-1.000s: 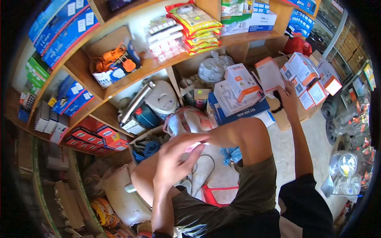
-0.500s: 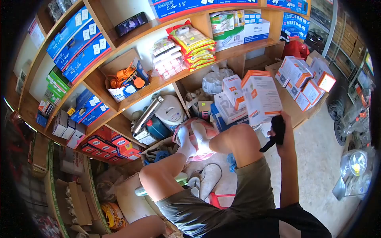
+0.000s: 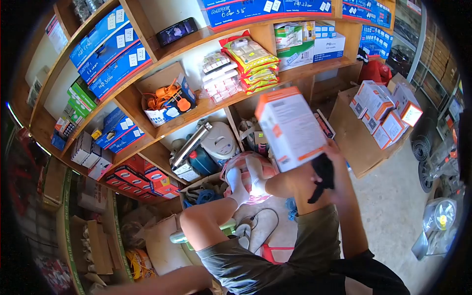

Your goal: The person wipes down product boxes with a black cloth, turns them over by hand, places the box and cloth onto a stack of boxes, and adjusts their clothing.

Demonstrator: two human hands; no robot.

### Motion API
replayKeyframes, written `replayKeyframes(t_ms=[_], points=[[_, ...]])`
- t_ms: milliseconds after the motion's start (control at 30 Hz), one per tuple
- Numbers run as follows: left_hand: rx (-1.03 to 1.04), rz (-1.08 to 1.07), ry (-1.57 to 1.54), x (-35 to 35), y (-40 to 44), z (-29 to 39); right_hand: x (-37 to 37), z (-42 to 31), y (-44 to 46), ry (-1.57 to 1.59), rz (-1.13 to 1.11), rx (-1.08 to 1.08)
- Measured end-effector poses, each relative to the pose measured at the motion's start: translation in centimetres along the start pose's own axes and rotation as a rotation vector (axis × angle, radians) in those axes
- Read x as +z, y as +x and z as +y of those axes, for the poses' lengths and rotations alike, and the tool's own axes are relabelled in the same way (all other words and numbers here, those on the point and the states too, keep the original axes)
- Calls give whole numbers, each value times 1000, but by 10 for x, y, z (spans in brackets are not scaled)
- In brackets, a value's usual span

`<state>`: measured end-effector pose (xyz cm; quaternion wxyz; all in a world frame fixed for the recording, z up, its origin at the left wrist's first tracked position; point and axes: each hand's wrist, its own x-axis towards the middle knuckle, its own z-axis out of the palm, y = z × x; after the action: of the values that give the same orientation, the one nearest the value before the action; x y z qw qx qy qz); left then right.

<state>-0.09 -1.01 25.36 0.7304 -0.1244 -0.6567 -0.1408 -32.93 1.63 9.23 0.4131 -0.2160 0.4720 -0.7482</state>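
A white and orange cardboard box (image 3: pixel 292 130) is raised in front of the shelves, above my knee, tilted. My right hand (image 3: pixel 333 153) grips its lower right corner. A black cloth or strap (image 3: pixel 323 172) lies at that hand, with a loose end hanging down; how it is fastened I cannot tell. Of my left arm (image 3: pixel 167 281) only a blurred forearm shows at the bottom edge, and the hand is out of the picture. The held box hides part of the lower shelf behind it.
More white and orange boxes (image 3: pixel 376 101) stand on a brown cardboard surface (image 3: pixel 351 130) at right. Wooden shelves (image 3: pixel 201 113) hold blue boxes, packets and a phone (image 3: pixel 176 32). Near my feet are a pink checked bundle (image 3: pixel 265 169) and a sandal (image 3: pixel 265 223). A clear-wrapped fan-like item (image 3: pixel 439 215) is at right.
My right hand has brought the box leftward and closer, and its tilt has changed. The boxes seen behind it are now mostly covered. The view has shifted slightly.
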Motion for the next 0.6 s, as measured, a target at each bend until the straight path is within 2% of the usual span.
replayKeyframes(t_ms=[100, 133, 200, 233, 267, 333, 467, 533, 600], points=[[-407, 302, 423, -6, -63, -100, 53, 13, 38, -43, -91, -25], [-537, 236, 395, -1, -86, -130, 68, 25, 56, -125, -194, -107], [-796, 84, 363, 10, -130, -190, 103, 50, 90, -350, -287, -435], [-1076, 183, 275, 10, -176, -220, 114, 69, 106, -434, -348, -542], [-1246, 423, -74, 20, -194, -235, 123, 82, 119, -518, -407, -657], [-1581, 444, -543, 8, -198, -227, 130, 94, 108, -684, -427, -569], [-1608, 523, -414, -13, -230, -238, 110, 120, 106, -645, -557, -342], [-1566, 544, -342, -10, -225, -233, 115, 112, 104, -444, -462, -61], [-1543, 554, -460, -10, -227, -227, 120, 92, 102, -413, -419, 108]])
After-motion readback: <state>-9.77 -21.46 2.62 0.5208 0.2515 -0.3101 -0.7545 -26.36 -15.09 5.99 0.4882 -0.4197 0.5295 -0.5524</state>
